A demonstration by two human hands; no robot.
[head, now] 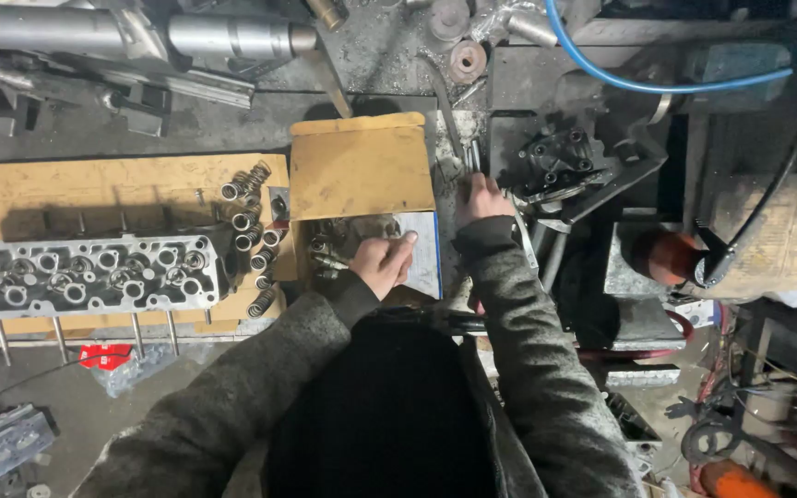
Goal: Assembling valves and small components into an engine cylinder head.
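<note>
Head camera looks straight down on a cluttered metal workbench (186, 124) and on the person's two arms in grey knitted sleeves. Their left hand (382, 261) reaches into an open cardboard box (362, 171), fingers curled together around a small metal part; what exactly it grips is too dark and small to tell. Inside the box lie several small metal parts (325, 249) at its left side, and a pale sheet (423, 249) lines its right half. The box's flap stands folded open on the far side.

Right of the box, the right hand (479, 198) rests on the bench beside a pair of slim metal rods (472, 157), its fingers bent over them; whether it actually clamps them I cannot tell. Just right of that hand sits a dark cast machine part (560, 161) with bolt holes.

Left of the box, a row of valve springs (251, 231) lies in a loose line on flat cardboard (94, 184). Further left, a cylinder head (85, 275) rests on the same cardboard, studs pointing toward the near edge. A blue hose (620, 78) curves across the far right of the scene, and a steel cylinder (232, 37) lies along the far left.
</note>
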